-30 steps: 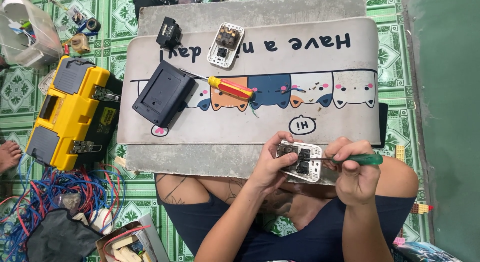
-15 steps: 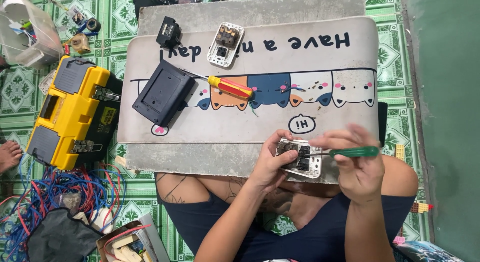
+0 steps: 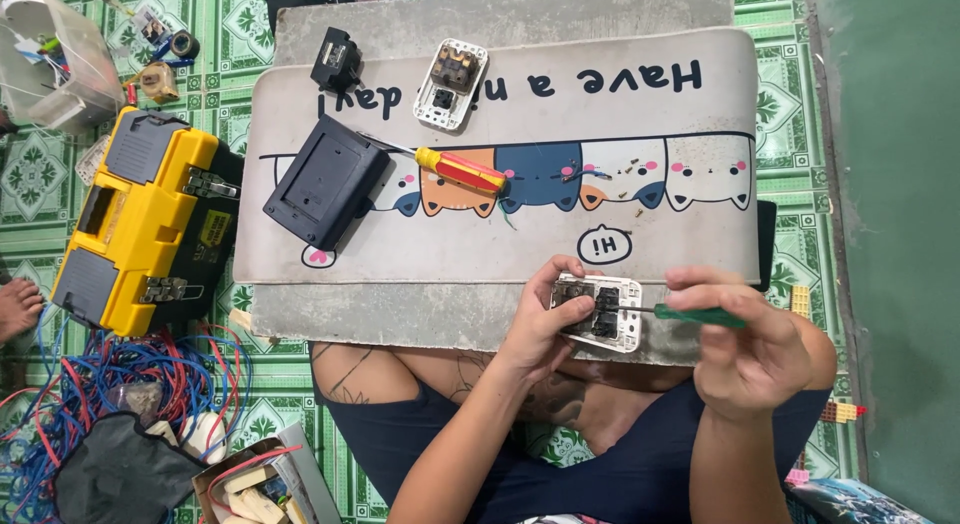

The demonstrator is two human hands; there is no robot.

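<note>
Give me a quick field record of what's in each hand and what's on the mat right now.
left hand: holds white switch plate by its left end
right hand: grips green screwdriver, its shaft pointing at the plate
mat: red-yellow screwdriver, dark box, second white plate, small black part, loose screws
left of board: yellow toolbox, tangled wires

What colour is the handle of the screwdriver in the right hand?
Green. The screwdriver handle, held by the right hand, shows best in the head view.
</note>
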